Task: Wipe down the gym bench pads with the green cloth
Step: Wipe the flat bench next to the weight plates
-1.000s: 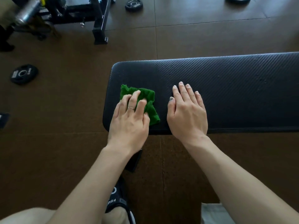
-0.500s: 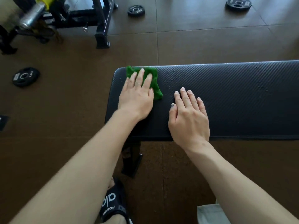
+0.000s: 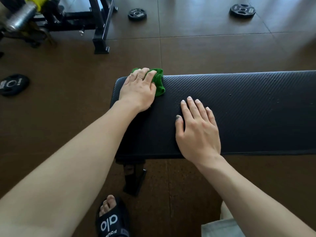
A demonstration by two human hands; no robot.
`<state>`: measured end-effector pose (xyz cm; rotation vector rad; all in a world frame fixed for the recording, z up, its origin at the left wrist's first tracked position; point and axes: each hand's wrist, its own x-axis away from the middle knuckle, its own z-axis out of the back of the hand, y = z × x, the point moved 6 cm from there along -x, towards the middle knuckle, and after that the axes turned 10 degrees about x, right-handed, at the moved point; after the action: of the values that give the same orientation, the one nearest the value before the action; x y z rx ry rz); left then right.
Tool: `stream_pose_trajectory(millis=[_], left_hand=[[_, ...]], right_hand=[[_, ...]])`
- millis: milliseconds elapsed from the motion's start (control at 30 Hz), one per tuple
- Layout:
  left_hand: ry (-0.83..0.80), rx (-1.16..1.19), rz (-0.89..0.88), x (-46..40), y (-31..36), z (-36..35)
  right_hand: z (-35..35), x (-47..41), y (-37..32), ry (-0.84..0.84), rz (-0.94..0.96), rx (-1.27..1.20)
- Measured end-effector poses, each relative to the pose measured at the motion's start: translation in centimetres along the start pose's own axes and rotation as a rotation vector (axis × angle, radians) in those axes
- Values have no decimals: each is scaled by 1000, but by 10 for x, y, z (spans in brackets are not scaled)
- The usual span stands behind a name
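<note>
Pressing the green cloth onto the far left corner of the bench pad, the left hand curls its fingers over the bunched fabric. The pad's long axis runs left to right. The right hand lies flat on this surface, fingers straight, holding nothing.

The left hand covers most of the green cloth, and its fingertips curl out of sight over the far edge. The worktop runs off the right edge. Lettering on the weight plates is too small to read.
</note>
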<state>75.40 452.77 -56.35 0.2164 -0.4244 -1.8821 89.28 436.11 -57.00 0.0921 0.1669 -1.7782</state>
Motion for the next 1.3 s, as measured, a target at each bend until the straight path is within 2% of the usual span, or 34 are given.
stream_pose_trajectory(millis=[300, 400, 567, 800, 967, 1033, 1167, 1300], left_hand=[[96, 15, 157, 16, -33, 20], [129, 98, 292, 31, -48, 26], [197, 385, 587, 94, -68, 23], [308, 484, 649, 179, -53, 9], [506, 592, 623, 216, -37, -2], [485, 582, 621, 200, -44, 5], [293, 512, 639, 132, -66, 22], [259, 530, 648, 108, -69, 23]], right_hand=[[0, 0, 2, -9, 3, -23], [1, 1, 2, -14, 10, -29], [1, 1, -1, -23, 0, -7], [2, 4, -4, -34, 10, 16], [2, 4, -4, -28, 17, 8], [3, 4, -5, -19, 23, 16], [3, 1, -5, 3, 13, 28], [2, 1, -5, 28, 13, 20]])
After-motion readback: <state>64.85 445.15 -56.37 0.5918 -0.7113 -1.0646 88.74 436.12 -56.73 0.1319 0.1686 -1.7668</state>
